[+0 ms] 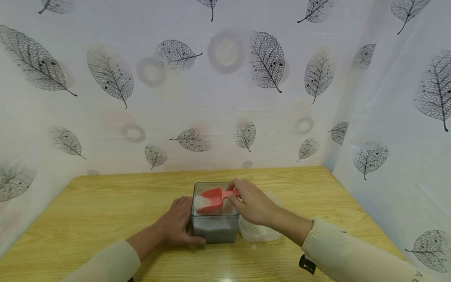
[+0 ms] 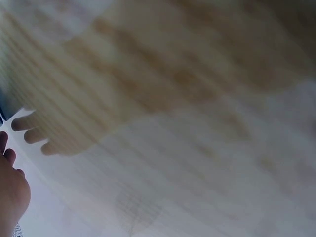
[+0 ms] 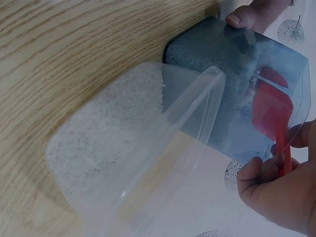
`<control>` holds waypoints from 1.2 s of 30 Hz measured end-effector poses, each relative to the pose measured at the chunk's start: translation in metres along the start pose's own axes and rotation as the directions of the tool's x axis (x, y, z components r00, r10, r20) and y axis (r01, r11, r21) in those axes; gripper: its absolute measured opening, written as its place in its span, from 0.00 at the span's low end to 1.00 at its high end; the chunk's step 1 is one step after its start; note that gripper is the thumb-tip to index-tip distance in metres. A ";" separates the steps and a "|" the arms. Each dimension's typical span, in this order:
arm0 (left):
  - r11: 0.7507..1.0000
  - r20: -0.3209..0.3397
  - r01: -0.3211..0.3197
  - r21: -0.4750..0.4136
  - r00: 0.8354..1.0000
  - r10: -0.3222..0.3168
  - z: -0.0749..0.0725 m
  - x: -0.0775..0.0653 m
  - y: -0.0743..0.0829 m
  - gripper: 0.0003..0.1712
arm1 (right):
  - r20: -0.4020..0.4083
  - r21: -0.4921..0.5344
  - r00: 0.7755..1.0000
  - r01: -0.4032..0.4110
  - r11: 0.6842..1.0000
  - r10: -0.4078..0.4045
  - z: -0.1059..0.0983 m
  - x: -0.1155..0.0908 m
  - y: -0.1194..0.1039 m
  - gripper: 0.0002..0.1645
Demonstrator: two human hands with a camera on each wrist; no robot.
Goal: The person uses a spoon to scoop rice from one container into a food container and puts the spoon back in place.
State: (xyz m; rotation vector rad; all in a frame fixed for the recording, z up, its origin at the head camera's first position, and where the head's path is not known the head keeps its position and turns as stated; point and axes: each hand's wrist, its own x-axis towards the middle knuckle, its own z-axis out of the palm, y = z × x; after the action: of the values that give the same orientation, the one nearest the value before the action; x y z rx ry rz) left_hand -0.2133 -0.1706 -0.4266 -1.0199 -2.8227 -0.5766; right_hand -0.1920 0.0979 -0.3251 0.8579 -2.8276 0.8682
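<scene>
My right hand (image 1: 253,201) grips the handle of a red scoop (image 1: 212,197). The scoop is tilted inside the top of a square grey see-through container (image 1: 215,231), with white rice (image 1: 201,202) by its lip. Against the container's left side rests my left hand (image 1: 179,223), its fingers along the wall and its thumb at the front. To the right, partly under my right forearm, stands a clear plastic tub (image 1: 258,237) of rice; the right wrist view shows the rice (image 3: 108,128) through its wall. The left wrist view shows only part of the left hand (image 2: 12,192).
Both containers stand on a light wood-grain table (image 1: 116,211). Behind it and along the sides hangs a white sheet (image 1: 225,98) printed with dark leaves. The clear tub stands close beside the grey container.
</scene>
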 end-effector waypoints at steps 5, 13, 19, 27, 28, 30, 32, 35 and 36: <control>1.000 -0.006 -0.001 -0.002 1.000 0.001 -0.001 0.000 0.000 0.66 | 0.018 0.026 1.000 -0.016 1.000 0.016 0.000 0.000 0.000 0.10; 1.000 -0.012 -0.013 0.008 1.000 0.013 0.000 0.000 -0.001 0.65 | 0.012 0.075 0.999 -0.046 0.996 0.045 -0.001 -0.003 0.001 0.10; 1.000 -0.017 -0.020 0.016 1.000 0.020 0.001 0.000 -0.001 0.67 | -0.016 0.136 0.997 -0.074 0.988 0.077 -0.002 -0.006 0.005 0.10; 1.000 -0.008 -0.010 0.012 1.000 0.010 0.001 0.000 0.000 0.68 | -0.042 0.165 0.997 -0.054 0.985 0.062 -0.005 -0.010 0.012 0.09; 1.000 -0.006 -0.008 0.010 1.000 0.008 0.000 0.000 0.000 0.67 | -0.042 0.168 0.997 -0.053 0.984 0.061 -0.005 -0.010 0.013 0.09; 1.000 -0.003 -0.007 0.008 1.000 0.007 0.000 -0.001 0.000 0.67 | -0.040 0.174 0.997 -0.056 0.983 0.064 -0.007 -0.011 0.014 0.10; 1.000 0.001 -0.006 0.005 1.000 0.006 0.000 -0.001 0.000 0.67 | -0.043 0.179 0.997 -0.056 0.982 0.065 -0.008 -0.012 0.015 0.10; 1.000 0.001 -0.009 0.005 1.000 0.009 -0.001 -0.001 0.000 0.67 | -0.048 0.184 0.997 -0.058 0.981 0.068 -0.012 -0.012 0.017 0.10; 1.000 0.000 -0.010 0.005 1.000 0.010 0.000 -0.001 0.000 0.66 | -0.051 0.186 0.996 -0.057 0.981 0.068 -0.014 -0.012 0.017 0.10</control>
State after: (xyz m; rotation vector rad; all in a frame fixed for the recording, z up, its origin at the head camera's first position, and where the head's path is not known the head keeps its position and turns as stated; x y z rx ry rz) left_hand -0.2126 -0.1711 -0.4262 -1.0327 -2.8160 -0.5681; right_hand -0.1923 0.1229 -0.3243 0.7529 -2.7714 1.1593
